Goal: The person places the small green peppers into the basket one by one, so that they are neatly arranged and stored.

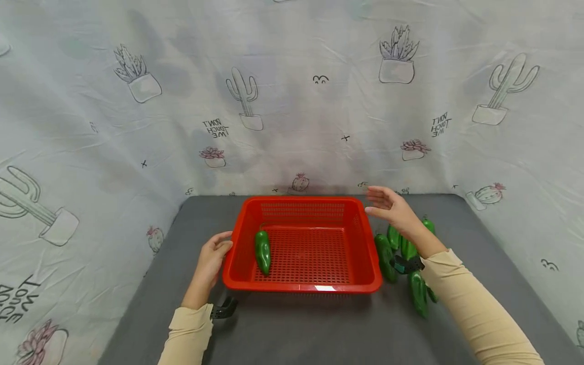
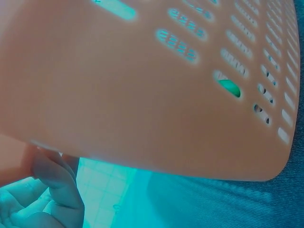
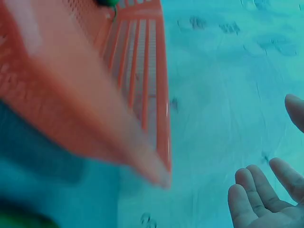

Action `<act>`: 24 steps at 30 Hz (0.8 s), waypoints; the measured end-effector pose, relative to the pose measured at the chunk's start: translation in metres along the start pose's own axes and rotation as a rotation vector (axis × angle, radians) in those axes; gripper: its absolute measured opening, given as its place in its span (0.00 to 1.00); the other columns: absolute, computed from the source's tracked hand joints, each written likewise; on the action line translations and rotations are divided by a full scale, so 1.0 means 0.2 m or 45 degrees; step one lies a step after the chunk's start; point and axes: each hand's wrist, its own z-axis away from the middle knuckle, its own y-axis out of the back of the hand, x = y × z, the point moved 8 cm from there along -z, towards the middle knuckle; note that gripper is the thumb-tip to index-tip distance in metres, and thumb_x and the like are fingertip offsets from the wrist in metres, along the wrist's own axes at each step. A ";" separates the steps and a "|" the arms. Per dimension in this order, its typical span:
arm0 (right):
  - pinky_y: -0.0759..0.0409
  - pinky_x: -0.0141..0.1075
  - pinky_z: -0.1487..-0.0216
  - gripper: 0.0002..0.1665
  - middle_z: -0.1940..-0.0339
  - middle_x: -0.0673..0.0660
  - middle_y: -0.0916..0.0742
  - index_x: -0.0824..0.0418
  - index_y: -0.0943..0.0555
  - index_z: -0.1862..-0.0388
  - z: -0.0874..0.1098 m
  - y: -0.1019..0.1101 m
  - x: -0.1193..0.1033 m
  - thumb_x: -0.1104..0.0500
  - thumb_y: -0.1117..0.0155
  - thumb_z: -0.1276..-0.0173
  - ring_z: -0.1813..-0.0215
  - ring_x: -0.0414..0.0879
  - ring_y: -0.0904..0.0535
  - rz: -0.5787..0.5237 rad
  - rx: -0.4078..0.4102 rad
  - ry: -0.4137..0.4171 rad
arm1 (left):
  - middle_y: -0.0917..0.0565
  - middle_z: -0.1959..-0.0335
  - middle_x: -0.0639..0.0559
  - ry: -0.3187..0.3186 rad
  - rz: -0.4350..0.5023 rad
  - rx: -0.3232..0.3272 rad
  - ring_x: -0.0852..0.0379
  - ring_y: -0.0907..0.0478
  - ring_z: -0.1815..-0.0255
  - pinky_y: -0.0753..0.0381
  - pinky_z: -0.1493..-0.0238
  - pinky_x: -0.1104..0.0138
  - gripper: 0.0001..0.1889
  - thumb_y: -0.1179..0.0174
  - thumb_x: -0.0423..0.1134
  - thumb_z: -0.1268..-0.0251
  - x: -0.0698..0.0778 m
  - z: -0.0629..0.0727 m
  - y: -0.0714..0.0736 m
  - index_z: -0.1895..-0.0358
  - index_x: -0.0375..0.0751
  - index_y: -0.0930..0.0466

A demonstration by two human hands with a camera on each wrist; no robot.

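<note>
Closest to me, my pale yellow sleeves come in from the bottom edge, the left sleeve [image 1: 190,334] and the right sleeve [image 1: 479,306], each ending near a dark wrist band: the left band [image 1: 224,308] and the right band [image 1: 407,264].

Past them, my left hand [image 1: 212,259] grips the left side of the red basket [image 1: 301,287]; my fingers bend at its rim, and the left wrist view shows them curled up against its edge. My right hand [image 1: 396,209] holds nothing: its fingers are nearly straight, the thumb spread well away from them, over the table's far right side beside the basket's right rim. In the right wrist view I see a gap between that hand and the basket.

The basket sits on the grey table [image 1: 292,334], slotted in its walls and floor. One green pepper [image 1: 262,252] lies inside it, near the left wall, lengthwise, its stem pointing away from me. Through a slot in the left wrist view I catch a patch of green.

To the right of the basket, more green peppers [image 1: 418,294] lie loose on the table, some partly hidden under my right forearm, so I cannot count them surely.

Farthest off hangs a whitish cloth [image 1: 292,61] printed with potted cacti and succulents.
</note>
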 end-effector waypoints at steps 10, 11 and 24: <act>0.31 0.18 0.46 0.37 0.39 0.44 0.29 0.64 0.44 0.28 0.22 0.20 0.15 0.56 0.41 0.30 0.39 0.31 0.33 0.044 0.185 -0.033 | 0.18 0.60 0.50 -0.125 0.040 -0.037 0.61 0.20 0.66 0.19 0.65 0.70 0.20 0.48 0.35 0.31 0.03 0.00 -0.01 0.39 0.33 0.31; 0.31 0.17 0.46 0.37 0.39 0.43 0.30 0.64 0.43 0.28 0.25 0.21 0.17 0.55 0.41 0.30 0.39 0.30 0.34 0.059 0.201 -0.037 | 0.18 0.61 0.50 -0.116 0.037 -0.032 0.61 0.20 0.66 0.19 0.65 0.70 0.19 0.48 0.35 0.31 0.02 0.00 -0.01 0.39 0.34 0.31; 0.25 0.41 0.47 0.39 0.31 0.68 0.35 0.66 0.44 0.27 0.52 0.38 0.38 0.49 0.44 0.29 0.34 0.64 0.37 0.370 0.332 -0.215 | 0.20 0.58 0.50 0.020 -0.002 -0.007 0.62 0.20 0.66 0.19 0.63 0.70 0.20 0.51 0.33 0.28 0.02 0.01 -0.01 0.36 0.37 0.33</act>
